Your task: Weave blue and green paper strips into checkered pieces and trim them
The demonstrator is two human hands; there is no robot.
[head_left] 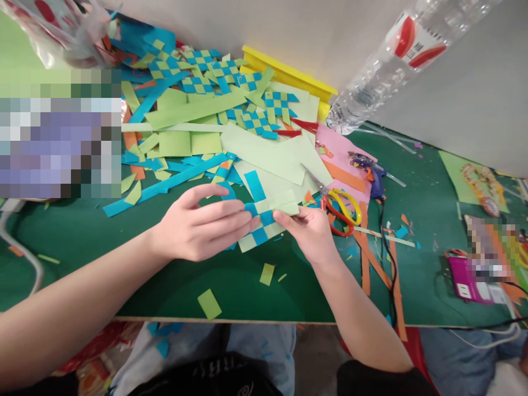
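Between my two hands is a small woven paper piece (260,235) of blue and pale green strips, held just above the green table. My left hand (208,223) grips its left side with the fingers laid along it. On the right, my right hand (308,228) pinches it between thumb and fingers, beside a pale green strip (282,203) that sticks out. A blue strip (255,186) stands up from the top. Just right of my right hand lie scissors (343,212) with red and yellow handles.
Woven blue-green paper pieces (251,122) and loose strips are heaped at the back. A clear plastic bottle (371,82) stands behind. On the right lie a glue gun (374,179), its black cord (388,258), orange strips (366,264) and a purple box (464,275). The table edge (264,320) is near.
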